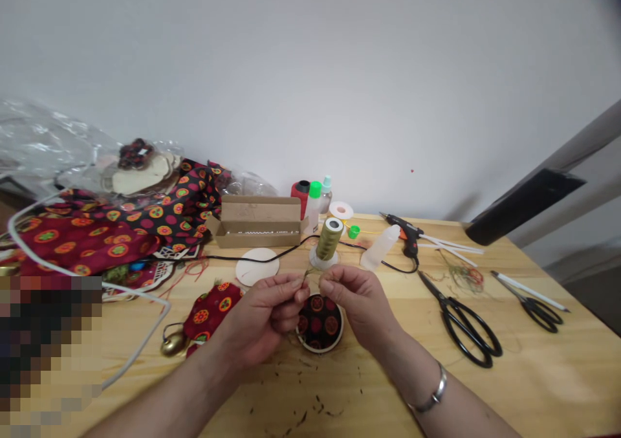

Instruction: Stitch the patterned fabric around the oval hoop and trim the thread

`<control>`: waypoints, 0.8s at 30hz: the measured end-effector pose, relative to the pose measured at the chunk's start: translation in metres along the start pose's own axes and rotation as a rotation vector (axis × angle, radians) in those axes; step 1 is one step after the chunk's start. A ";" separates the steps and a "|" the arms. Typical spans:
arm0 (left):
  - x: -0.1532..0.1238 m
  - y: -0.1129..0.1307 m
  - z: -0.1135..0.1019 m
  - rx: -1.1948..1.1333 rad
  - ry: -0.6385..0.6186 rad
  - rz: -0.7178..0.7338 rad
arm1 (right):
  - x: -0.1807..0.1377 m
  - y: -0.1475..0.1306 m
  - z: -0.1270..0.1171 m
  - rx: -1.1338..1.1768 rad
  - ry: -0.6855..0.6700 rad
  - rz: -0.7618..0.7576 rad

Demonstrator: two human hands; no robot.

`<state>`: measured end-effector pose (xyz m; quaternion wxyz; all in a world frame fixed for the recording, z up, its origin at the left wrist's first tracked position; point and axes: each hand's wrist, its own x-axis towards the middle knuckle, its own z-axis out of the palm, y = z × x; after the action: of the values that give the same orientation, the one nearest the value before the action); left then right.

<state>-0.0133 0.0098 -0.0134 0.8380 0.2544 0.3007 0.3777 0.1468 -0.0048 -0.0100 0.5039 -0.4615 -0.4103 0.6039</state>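
My left hand [279, 302] and my right hand [356, 299] meet over the middle of the table, fingertips pinched close together. Between them runs a thin olive thread [313, 272]; the left fingers pinch a small bunch of it and the right thumb and forefinger close on it too. Directly below lies a round disc [319, 322] covered in dark patterned fabric with a pale rim. Just beyond the fingers stands a spool of olive thread [328, 240]. Red patterned fabric [208, 315] with a brass bell [173, 344] lies beside my left forearm.
Large black scissors [466, 328], smaller scissors [536, 310] and a glue gun [405, 231] lie on the right. A cardboard box [259, 231], green-capped bottle [314, 205] and white squeeze bottle [381, 247] stand behind. Patterned cloth [179, 205] heaps at left; a black cord [233, 257] crosses the table.
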 end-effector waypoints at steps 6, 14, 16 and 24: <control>0.000 -0.001 0.000 0.028 0.013 0.021 | -0.002 -0.003 0.004 -0.084 0.013 0.003; -0.002 -0.002 0.004 0.165 0.058 0.117 | -0.001 -0.004 0.005 -0.166 0.084 0.035; -0.002 -0.002 0.004 0.172 0.074 0.123 | -0.001 -0.005 0.005 -0.198 0.079 0.025; 0.000 -0.003 0.002 0.156 0.107 0.137 | -0.005 -0.011 0.003 -0.279 -0.004 -0.028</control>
<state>-0.0105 0.0071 -0.0141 0.7706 0.3185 0.3553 0.4225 0.1464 -0.0086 0.0021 0.4424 -0.5199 -0.4977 0.5350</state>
